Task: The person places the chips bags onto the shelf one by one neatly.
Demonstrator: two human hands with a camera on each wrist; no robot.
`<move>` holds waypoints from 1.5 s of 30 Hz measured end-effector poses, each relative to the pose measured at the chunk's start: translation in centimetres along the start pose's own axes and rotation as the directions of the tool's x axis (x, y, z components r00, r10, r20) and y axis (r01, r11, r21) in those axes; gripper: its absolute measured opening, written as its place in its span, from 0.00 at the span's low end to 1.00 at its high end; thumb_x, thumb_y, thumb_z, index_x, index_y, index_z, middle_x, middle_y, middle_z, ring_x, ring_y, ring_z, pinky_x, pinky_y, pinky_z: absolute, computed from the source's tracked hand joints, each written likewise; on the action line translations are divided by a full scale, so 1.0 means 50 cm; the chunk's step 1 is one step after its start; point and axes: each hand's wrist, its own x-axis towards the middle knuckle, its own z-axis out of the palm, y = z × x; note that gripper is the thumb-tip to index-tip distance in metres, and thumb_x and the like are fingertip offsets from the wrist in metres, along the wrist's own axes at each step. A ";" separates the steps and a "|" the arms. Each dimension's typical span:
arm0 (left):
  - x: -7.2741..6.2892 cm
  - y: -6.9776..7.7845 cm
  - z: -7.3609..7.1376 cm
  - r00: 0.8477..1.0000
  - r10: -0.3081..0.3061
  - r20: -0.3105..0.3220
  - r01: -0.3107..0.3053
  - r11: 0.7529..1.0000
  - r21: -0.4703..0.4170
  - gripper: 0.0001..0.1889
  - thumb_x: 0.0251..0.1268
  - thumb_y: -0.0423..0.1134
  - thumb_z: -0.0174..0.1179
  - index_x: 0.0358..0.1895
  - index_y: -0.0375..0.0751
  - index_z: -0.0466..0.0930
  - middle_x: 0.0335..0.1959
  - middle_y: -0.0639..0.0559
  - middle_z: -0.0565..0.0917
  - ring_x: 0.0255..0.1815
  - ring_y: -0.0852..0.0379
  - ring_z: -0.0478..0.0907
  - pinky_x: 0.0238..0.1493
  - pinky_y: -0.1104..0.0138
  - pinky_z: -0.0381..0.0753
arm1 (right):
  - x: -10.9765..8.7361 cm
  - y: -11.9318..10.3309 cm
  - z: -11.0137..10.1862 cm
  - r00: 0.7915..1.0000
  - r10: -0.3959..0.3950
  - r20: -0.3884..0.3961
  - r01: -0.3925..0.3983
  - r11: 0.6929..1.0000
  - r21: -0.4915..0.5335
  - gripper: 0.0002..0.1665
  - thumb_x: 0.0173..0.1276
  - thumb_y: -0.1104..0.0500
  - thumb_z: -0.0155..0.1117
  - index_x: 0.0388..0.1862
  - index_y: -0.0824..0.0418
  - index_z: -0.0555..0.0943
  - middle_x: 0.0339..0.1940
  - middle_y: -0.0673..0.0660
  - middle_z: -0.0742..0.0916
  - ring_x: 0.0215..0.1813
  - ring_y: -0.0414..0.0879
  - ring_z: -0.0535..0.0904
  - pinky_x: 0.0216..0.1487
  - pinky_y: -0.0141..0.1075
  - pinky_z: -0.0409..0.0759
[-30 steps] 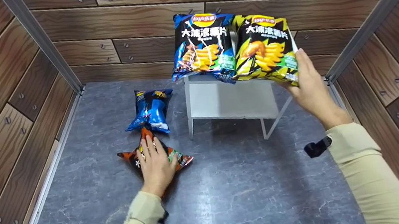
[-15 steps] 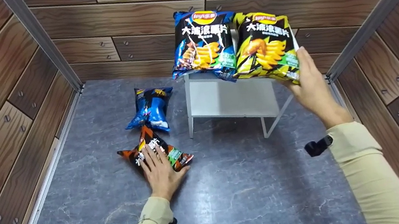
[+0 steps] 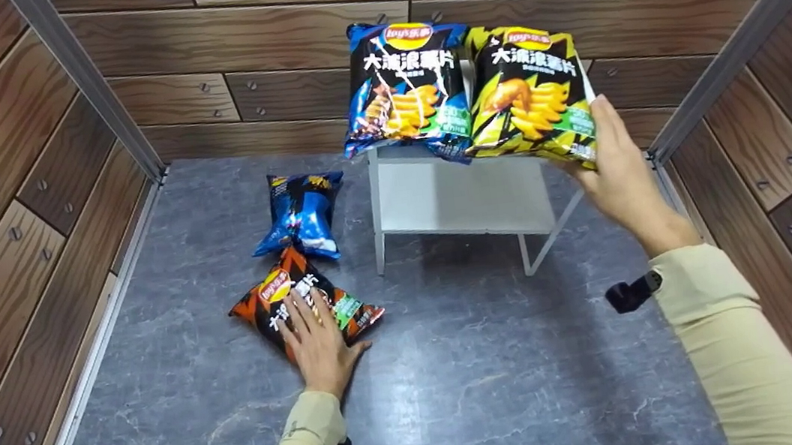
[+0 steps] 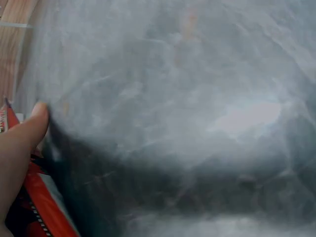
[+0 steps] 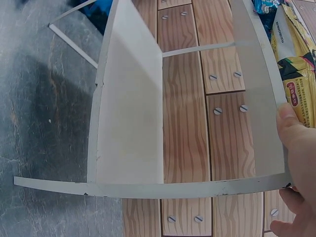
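My left hand [image 3: 319,345] rests with straight, spread fingers on an orange-and-black Lay's chip bag [image 3: 266,299] lying on the floor. The left wrist view shows only its thumb side over the orange bag [image 4: 47,202]. At the right end of a white two-tier shelf [image 3: 460,188], my right hand [image 3: 621,180] grips the top's corner. In the right wrist view its thumb lies on the front edge and fingers curl beyond the corner. Beside this hand, a yellow-and-black chip bag [image 3: 528,96] stands face-out on the shelf's top, next to a blue-and-black chip bag [image 3: 409,85].
Another blue chip bag [image 3: 308,214] lies on the floor just behind the orange one, their ends meeting. The grey marbled floor [image 3: 461,381] is bounded by wood-patterned walls [image 3: 253,43]. Thin white legs [image 3: 541,256] support the shelf.
My left hand has slid slightly toward me and to the right, uncovering the orange bag's logo and lettering. That bag's left part has spread out a little. The right hand stays at the shelf.
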 end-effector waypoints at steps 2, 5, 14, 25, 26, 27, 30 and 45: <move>-0.001 0.000 0.005 1.000 0.010 -0.030 -0.010 1.000 0.024 0.71 0.32 0.67 0.77 0.78 0.33 0.49 0.78 0.26 0.49 0.80 0.31 0.45 0.76 0.36 0.48 | 0.000 0.002 -0.001 1.000 -0.003 0.001 0.003 1.000 -0.005 0.52 0.69 0.55 0.66 0.80 0.69 0.46 0.81 0.70 0.53 0.80 0.67 0.52 0.79 0.57 0.52; -0.003 0.000 0.008 0.998 0.026 -0.052 -0.025 0.999 0.030 0.66 0.36 0.59 0.80 0.77 0.31 0.51 0.77 0.25 0.50 0.80 0.30 0.47 0.75 0.35 0.48 | -0.001 0.003 -0.004 1.000 0.008 0.006 -0.008 1.000 -0.004 0.52 0.69 0.56 0.66 0.80 0.69 0.46 0.81 0.69 0.52 0.80 0.67 0.51 0.79 0.57 0.51; -0.006 0.001 0.001 1.000 0.027 -0.016 -0.027 0.999 -0.017 0.62 0.42 0.47 0.80 0.78 0.30 0.48 0.78 0.25 0.46 0.81 0.31 0.42 0.77 0.35 0.44 | -0.001 0.002 -0.005 0.999 0.034 0.018 -0.034 0.999 0.007 0.54 0.69 0.51 0.65 0.81 0.66 0.45 0.82 0.67 0.51 0.80 0.68 0.51 0.79 0.59 0.51; -0.021 -0.027 -0.025 0.986 0.105 -0.129 -0.117 0.989 -0.091 0.37 0.62 0.28 0.57 0.75 0.27 0.56 0.76 0.24 0.55 0.78 0.29 0.51 0.74 0.35 0.52 | 0.001 -0.001 0.000 1.000 -0.005 -0.001 0.005 1.000 0.008 0.52 0.69 0.53 0.66 0.80 0.67 0.47 0.81 0.69 0.53 0.79 0.67 0.53 0.79 0.58 0.53; -0.023 -0.030 -0.028 0.983 0.116 -0.143 -0.130 0.987 -0.091 0.35 0.63 0.27 0.55 0.75 0.27 0.57 0.75 0.24 0.55 0.78 0.29 0.52 0.74 0.35 0.53 | 0.001 -0.002 0.001 1.000 -0.009 -0.005 0.009 1.000 0.008 0.52 0.69 0.53 0.66 0.80 0.67 0.47 0.81 0.69 0.53 0.79 0.67 0.53 0.78 0.58 0.53; -0.024 -0.034 -0.031 0.980 0.129 -0.151 -0.144 0.985 -0.094 0.34 0.63 0.26 0.54 0.75 0.27 0.57 0.75 0.24 0.56 0.78 0.29 0.52 0.74 0.35 0.54 | 0.001 -0.002 0.001 1.000 -0.010 -0.007 0.010 1.000 0.006 0.52 0.69 0.53 0.66 0.80 0.68 0.47 0.81 0.69 0.54 0.79 0.67 0.53 0.78 0.58 0.54; -0.030 -0.046 -0.042 0.977 0.163 -0.139 -0.179 0.978 -0.110 0.35 0.61 0.20 0.51 0.75 0.28 0.56 0.76 0.25 0.56 0.78 0.30 0.52 0.74 0.36 0.55 | 0.001 -0.003 0.002 1.000 -0.002 -0.006 0.002 1.000 0.004 0.52 0.69 0.53 0.66 0.80 0.67 0.47 0.81 0.69 0.53 0.79 0.67 0.53 0.79 0.57 0.53; -0.033 -0.101 -0.119 0.929 0.352 -0.113 -0.367 0.914 -0.172 0.44 0.43 0.12 0.57 0.73 0.29 0.61 0.73 0.29 0.64 0.75 0.33 0.61 0.72 0.40 0.63 | 0.001 -0.002 -0.002 1.000 0.022 0.014 -0.022 1.000 -0.002 0.54 0.68 0.54 0.67 0.80 0.67 0.45 0.81 0.69 0.51 0.81 0.67 0.49 0.81 0.55 0.47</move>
